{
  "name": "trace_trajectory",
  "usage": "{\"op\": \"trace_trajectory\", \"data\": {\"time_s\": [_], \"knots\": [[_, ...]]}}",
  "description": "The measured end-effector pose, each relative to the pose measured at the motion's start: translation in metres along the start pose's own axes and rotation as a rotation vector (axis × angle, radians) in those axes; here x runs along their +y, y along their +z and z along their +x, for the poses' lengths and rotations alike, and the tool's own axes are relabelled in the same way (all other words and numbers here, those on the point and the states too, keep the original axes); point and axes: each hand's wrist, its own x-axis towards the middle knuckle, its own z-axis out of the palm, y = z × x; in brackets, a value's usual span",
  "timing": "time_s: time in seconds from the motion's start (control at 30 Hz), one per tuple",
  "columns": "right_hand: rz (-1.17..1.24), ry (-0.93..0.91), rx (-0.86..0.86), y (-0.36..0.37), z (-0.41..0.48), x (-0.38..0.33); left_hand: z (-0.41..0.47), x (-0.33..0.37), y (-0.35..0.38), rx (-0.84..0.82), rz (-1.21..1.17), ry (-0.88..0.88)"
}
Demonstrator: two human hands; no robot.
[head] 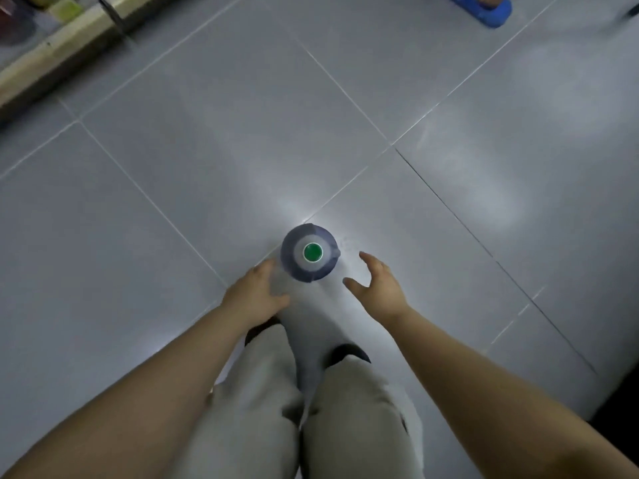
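Bottle (308,253) on tiled floor (207,188) — wooden ledge (52,60), blue object (491,6) well apart.

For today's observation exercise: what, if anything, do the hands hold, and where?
Nothing gripped: left hand and right hand open beside the green-capped bottle.

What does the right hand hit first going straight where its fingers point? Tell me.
Probably the right side of the green-capped bottle standing on the tiled floor. The right hand is open, not touching it; depth is unclear.
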Motion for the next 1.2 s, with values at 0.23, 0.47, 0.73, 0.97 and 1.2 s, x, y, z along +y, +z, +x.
{"op": "trace_trajectory", "data": {"time_s": [0.23, 0.47, 0.73, 0.97, 1.2], "knots": [[0.234, -0.147, 0.125, 0.044, 0.073, 0.049, 0.092, -0.025, 0.042, 0.111, -0.364, 0.264], [0.351, -0.315, 0.018, 0.064, 0.104, 0.049, 0.111, -0.031, 0.046, 0.180, -0.428, 0.471], [0.425, -0.330, 0.103, 0.052, 0.125, 0.005, 0.134, -0.011, 0.040, 0.289, -0.710, 0.364], [0.113, -0.344, 0.235, 0.058, 0.113, -0.017, 0.120, -0.027, 0.048, 0.376, -0.745, 0.223], [-0.010, -0.430, 0.255, 0.012, 0.017, -0.090, 0.007, 0.000, -0.011, 0.439, -0.800, 0.138]]}}
